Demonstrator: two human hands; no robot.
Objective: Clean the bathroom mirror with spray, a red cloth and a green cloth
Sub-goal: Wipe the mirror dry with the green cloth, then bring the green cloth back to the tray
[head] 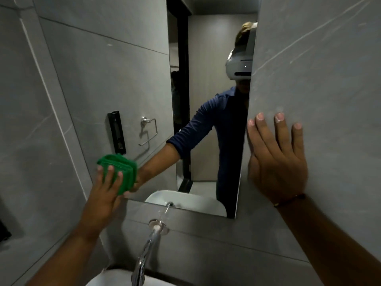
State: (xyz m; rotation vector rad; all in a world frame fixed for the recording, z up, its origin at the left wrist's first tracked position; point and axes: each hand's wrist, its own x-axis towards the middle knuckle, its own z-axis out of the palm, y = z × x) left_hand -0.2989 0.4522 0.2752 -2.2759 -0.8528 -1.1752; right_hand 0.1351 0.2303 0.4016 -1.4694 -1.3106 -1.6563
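Your left hand (107,186) presses the folded green cloth (119,172) onto the mirror (148,79) at its lower left corner; your right hand (276,157) lies spread on the wall (329,69). Slipping off the edge could leave streaks.

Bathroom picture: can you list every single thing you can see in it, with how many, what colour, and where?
mirror: one, silvery, on the wall ahead, reflecting a person in a blue shirt and white headset
green cloth: one, green, folded, pressed on the mirror's lower left corner
tap: one, chrome, sticking out of the wall below the mirror
basin: one, white, bottom edge under the tap
wall tiles: several, grey, around the mirror
towel ring: one, chrome, seen as a reflection in the mirror, left of the reflected person
black holder: one, black, seen as a reflection, left of the ring
left hand: one, holding the green cloth
right hand: one, flat on the tile at the mirror's right edge, thin band on the wrist
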